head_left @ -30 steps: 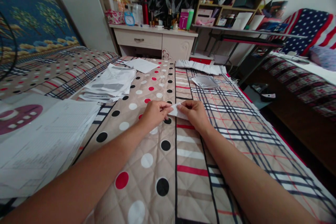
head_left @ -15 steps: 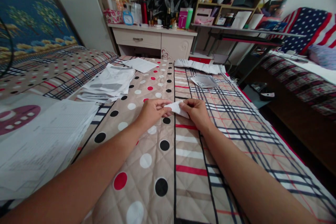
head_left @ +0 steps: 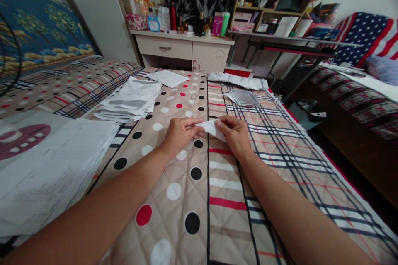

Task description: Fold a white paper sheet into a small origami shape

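A small folded piece of white paper [head_left: 212, 128] is held between my two hands above the bedspread [head_left: 174, 223]. My left hand [head_left: 182, 132] pinches its narrow left end between thumb and fingers. At the other end, my right hand [head_left: 234, 132] grips the paper with the thumb on top and the fingers curled behind. Beyond my right hand lies a grey printed sheet or packet [head_left: 243, 97]. Farther back is a long strip of pleated white paper [head_left: 238, 80].
To the left are a large stack of printed papers [head_left: 71, 161], a second stack [head_left: 130, 97] behind it, and a white sheet [head_left: 169, 78]. A cream dresser [head_left: 164, 48] crowded with bottles stands past the bed's far edge. A metal-legged desk [head_left: 295, 41] is at the right.
The view has shifted slightly. Both hands keep their hold on the folded paper, and my right hand has tilted its end a little.
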The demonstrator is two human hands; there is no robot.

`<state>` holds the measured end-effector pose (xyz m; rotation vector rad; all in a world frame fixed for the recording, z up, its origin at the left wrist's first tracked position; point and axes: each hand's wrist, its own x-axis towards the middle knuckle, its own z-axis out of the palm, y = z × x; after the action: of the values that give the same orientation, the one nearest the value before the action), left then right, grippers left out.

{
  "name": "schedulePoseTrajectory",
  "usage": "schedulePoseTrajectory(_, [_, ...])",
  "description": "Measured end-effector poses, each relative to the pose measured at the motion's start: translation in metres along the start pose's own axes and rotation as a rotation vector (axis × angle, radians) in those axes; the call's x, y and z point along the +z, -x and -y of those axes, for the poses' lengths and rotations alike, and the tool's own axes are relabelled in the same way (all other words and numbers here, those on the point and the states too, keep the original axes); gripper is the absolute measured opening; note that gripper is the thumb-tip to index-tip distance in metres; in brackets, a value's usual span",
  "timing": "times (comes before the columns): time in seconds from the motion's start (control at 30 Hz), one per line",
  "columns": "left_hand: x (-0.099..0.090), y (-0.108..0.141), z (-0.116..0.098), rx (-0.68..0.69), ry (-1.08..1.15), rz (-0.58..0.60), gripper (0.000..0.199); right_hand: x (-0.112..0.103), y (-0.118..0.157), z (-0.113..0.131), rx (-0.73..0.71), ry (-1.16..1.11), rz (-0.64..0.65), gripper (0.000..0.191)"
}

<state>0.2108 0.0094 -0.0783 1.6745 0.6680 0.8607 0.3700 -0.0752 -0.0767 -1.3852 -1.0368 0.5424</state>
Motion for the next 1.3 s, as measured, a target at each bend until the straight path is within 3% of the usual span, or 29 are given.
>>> schedulePoseTrajectory(0.4, [0.005,0.0,-0.008,-0.036,0.104,-0.052,0.019,0.006,0.003,0.002,0.053,-0.19,-0.052,0.014])
schedulePoseTrajectory(0.6, [0.008,0.0,-0.007,-0.013,0.115,-0.094,0.019,0.007,0.004,0.004,0.011,-0.153,-0.081,0.013])
schedulePoseTrajectory(0.83, [0.005,-0.003,-0.002,-0.038,0.21,-0.061,0.026,0.007,0.003,0.002,-0.046,-0.108,-0.121,0.012])
schedulePoseTrajectory(1.07, [0.002,-0.001,-0.006,-0.085,0.197,-0.073,0.028,0.01,0.006,0.003,0.031,-0.193,-0.097,0.013])
schedulePoseTrajectory(1.3, [0.003,0.001,-0.008,-0.028,0.136,-0.084,0.025,0.012,0.007,0.005,0.029,-0.174,-0.091,0.015])
